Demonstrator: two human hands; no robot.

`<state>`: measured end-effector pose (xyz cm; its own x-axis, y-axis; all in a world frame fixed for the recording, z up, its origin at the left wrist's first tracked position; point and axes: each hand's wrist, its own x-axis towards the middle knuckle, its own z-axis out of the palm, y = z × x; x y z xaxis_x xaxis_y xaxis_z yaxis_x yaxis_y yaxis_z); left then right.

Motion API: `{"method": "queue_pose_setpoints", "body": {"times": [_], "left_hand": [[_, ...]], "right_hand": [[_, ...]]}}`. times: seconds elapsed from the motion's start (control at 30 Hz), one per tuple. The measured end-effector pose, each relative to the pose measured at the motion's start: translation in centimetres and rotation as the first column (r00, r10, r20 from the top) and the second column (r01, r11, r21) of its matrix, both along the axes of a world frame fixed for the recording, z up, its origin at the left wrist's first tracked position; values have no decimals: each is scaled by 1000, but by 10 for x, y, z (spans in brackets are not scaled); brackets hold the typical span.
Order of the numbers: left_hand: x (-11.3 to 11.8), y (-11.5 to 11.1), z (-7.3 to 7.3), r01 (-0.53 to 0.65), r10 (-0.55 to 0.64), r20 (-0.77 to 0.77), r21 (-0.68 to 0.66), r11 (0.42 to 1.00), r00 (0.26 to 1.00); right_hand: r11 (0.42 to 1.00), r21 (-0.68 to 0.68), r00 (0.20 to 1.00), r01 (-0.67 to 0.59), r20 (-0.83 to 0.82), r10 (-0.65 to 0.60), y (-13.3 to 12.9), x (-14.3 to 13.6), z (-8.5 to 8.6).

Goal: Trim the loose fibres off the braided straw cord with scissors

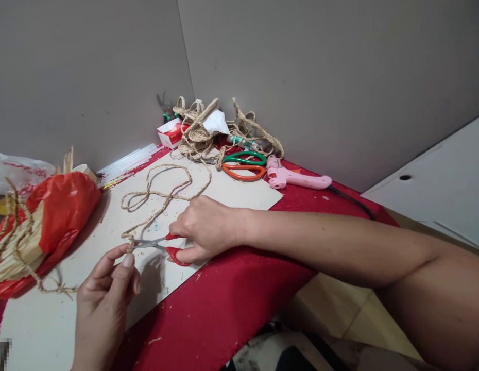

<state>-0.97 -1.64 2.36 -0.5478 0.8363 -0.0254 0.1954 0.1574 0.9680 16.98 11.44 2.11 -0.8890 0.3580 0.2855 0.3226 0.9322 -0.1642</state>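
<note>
Straw cord (170, 196) looks light, bendy, kinda scratchy; left grip (108, 296) pinches it, good spot, at nine o'clock from red-handled scissors (153, 243) right grip (204, 226) holds.

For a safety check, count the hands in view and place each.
2: the left hand, at lower left, pinching the rope; the right hand, near the middle, holding red-handled scissors.

One head-worn view: taken from above the red cloth-covered counter (232, 304), facing forward and down; bare left hand (108, 293) and bare right hand (206, 226) near, flat grey panelled wall (320, 77) beyond.
</note>
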Motion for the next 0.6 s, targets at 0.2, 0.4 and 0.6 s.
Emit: {"method": "queue_pose_setpoints", "body": {"times": [0.2, 0.4, 0.6], "left_hand": [[-3, -1, -3, 16, -12, 94, -34, 999, 995], [-8, 2, -4, 17, -17, 232, 5, 1000, 973], [-5, 6, 3, 8, -25, 317, 55, 998, 948]], "right_hand": [[998, 51, 996, -38, 84, 34, -2, -2, 0], [985, 82, 988, -152, 43, 149, 4, -3, -4], [999, 34, 999, 3, -38, -2, 9, -2, -3]]}}
